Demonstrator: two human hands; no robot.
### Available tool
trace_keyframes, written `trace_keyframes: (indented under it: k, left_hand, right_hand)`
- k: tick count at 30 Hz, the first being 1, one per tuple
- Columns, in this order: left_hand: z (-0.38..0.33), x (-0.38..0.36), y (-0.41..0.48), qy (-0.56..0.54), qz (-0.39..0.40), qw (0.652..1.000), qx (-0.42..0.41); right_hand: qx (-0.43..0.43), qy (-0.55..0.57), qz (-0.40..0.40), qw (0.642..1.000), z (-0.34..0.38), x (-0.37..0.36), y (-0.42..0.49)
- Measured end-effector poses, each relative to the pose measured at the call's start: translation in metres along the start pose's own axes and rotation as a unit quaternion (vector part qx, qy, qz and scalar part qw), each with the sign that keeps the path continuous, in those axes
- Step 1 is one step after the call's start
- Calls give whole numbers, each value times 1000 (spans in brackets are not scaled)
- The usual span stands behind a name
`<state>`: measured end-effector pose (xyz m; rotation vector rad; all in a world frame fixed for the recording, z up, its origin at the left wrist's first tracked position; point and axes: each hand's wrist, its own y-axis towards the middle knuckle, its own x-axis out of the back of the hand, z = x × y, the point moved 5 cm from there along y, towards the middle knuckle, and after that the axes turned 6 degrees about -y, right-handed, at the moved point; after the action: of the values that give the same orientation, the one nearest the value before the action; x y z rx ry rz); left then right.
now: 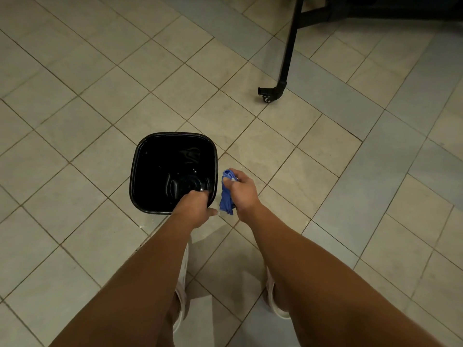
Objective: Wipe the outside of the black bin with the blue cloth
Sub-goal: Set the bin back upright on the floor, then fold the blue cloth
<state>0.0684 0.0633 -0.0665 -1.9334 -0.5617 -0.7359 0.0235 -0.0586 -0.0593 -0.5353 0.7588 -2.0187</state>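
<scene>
Steadying bin (133, 171) by rim with curled left hand (194, 209); clutching bunched cloth (226, 197) in right hand (242, 190) alongside, poised for wiping.

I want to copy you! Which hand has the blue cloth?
The right hand grips the bunched blue cloth beside the black bin; the left hand holds the bin's near rim instead.

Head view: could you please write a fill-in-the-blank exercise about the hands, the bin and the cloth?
1. The left hand grips the near rim of the ___ bin.
2. The right hand holds a bunched cloth of ___ colour.
3. The bin stands on a ___ floor.
Missing words: black; blue; tiled.
</scene>
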Motion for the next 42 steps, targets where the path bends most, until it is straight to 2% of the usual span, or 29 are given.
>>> trace_keyframes:
  k: [5, 10, 13, 18, 20, 23, 26, 29, 34, 39, 42]
  left_hand:
    - [-1, 7, -6, -23, 1, 1000, -11]
    - [-31, 41, -15, -31, -111, 992, -60]
    - [-56, 51, -23, -57, -136, 984, -104]
    - [-82, 45, -20, -202, -61, 964, -162]
    - [-84, 42, -16, -234, -52, 959, -153]
    - [-87, 41, -10, -274, -52, 951, -135]
    - [-85, 42, -4, -307, -76, 943, -104]
    - [-81, 39, 0, -418, -47, 905, -59]
    - [-76, 39, -1, -535, -21, 844, -18]
    - [-64, 46, 1, -591, -89, 801, 22]
    - [-60, 53, 0, -577, -132, 806, 27]
  right_hand:
    - [-50, 77, -29, 995, -2, 14, 2]
    - [-55, 162, -34, 985, 8, 28, 0]
    - [-50, 183, -29, 981, 16, 34, -2]
    - [3, 229, -12, 973, 29, 44, -4]
    - [3, 221, 3, 975, 30, 50, -5]
    - [-19, 106, 1, 994, 33, 60, -9]
    - [6, 41, -24, 999, 44, 67, -7]
    - [7, 4, -14, 1000, 50, 63, -4]
    - [40, 22, 44, 998, 50, 55, -1]
    - [29, -2, 0, 1000, 39, 71, 3]
    - [3, -2, -29, 1000, 33, 89, 2]
